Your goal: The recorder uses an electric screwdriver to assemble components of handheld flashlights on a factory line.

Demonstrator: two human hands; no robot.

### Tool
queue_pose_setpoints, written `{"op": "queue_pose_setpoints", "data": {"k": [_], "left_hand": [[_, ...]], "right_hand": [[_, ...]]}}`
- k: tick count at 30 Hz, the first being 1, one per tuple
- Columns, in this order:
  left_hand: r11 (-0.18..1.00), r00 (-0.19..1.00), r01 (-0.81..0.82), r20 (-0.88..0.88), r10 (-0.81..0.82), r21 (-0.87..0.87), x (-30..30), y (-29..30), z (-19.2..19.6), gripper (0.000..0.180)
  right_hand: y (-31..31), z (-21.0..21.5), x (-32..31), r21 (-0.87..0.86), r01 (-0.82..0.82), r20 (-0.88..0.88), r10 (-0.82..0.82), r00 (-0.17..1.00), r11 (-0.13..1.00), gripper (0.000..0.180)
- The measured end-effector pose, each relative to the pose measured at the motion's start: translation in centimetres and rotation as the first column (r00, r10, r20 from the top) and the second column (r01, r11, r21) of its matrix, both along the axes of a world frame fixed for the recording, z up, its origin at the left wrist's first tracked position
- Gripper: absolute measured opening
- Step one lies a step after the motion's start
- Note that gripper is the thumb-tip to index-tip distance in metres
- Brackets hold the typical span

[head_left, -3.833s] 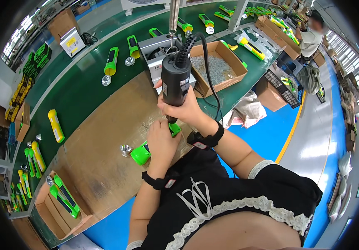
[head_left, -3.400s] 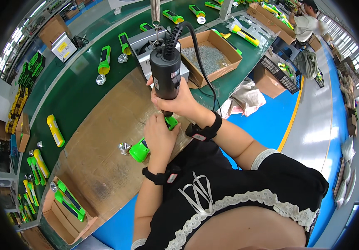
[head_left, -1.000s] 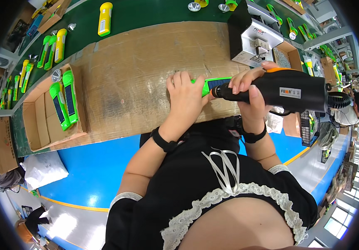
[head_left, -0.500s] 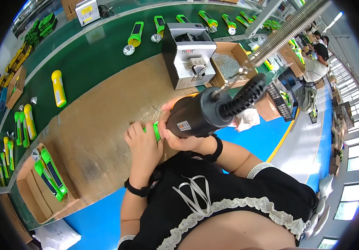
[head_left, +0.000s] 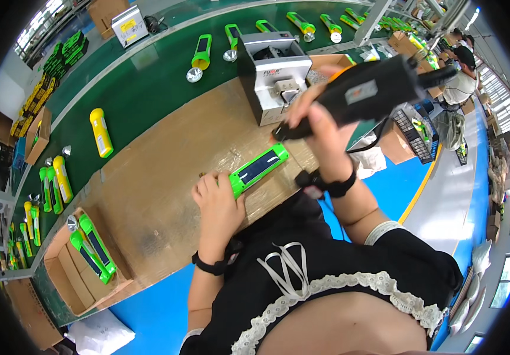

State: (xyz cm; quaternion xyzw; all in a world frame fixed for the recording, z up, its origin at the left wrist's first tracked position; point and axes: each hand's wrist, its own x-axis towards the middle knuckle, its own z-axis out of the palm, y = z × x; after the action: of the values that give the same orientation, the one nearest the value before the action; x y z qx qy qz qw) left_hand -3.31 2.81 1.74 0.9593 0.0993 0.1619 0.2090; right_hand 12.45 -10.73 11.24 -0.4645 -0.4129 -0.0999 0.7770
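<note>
Head view: left hand grips the near end of a green flashlight body lying on the brown desk. Right hand is closed around a black electric screwdriver, its tip just above the body's far end. Grey box-shaped machine stands beyond.

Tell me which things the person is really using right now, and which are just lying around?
In use:
left hand holding the green flashlight
right hand gripping the black power screwdriver

Lying about:
yellow flashlight
grey machine box
cardboard box of green flashlights
</note>
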Motion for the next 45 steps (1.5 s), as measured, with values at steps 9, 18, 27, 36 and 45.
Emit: {"op": "queue_pose_setpoints", "data": {"k": [9,18,27,36,45], "left_hand": [[1.0,1.0,-0.025,-0.016,0.024,-0.003,0.2,0.1,0.2,0.053],[1.0,1.0,-0.001,-0.006,0.001,-0.004,0.4,0.1,0.0,0.055],[1.0,1.0,-0.001,-0.008,0.001,0.008,0.3,0.0,0.4,0.054],[1.0,1.0,-0.005,0.008,0.005,0.007,-0.2,-0.2,0.0,0.052],[0.999,0.995,-0.036,0.097,0.038,-0.019,0.0,0.2,-1.0,0.051]], "right_hand": [[0.0,0.2,7.7,0.031,0.286,-0.005,-0.286,0.958,0.958,0.046],[0.3,-0.6,8.6,-0.132,0.436,0.045,-0.434,0.9,0.89,0.042],[1.4,2.0,8.6,-0.322,0.157,-0.12,-0.204,0.972,0.934,0.036],[1.3,-0.9,2.3,-0.187,-0.153,-0.25,0.103,0.963,0.97,0.045],[3.2,-0.1,-3.4,-0.154,-0.22,-0.126,0.202,0.971,0.963,0.049]]}}
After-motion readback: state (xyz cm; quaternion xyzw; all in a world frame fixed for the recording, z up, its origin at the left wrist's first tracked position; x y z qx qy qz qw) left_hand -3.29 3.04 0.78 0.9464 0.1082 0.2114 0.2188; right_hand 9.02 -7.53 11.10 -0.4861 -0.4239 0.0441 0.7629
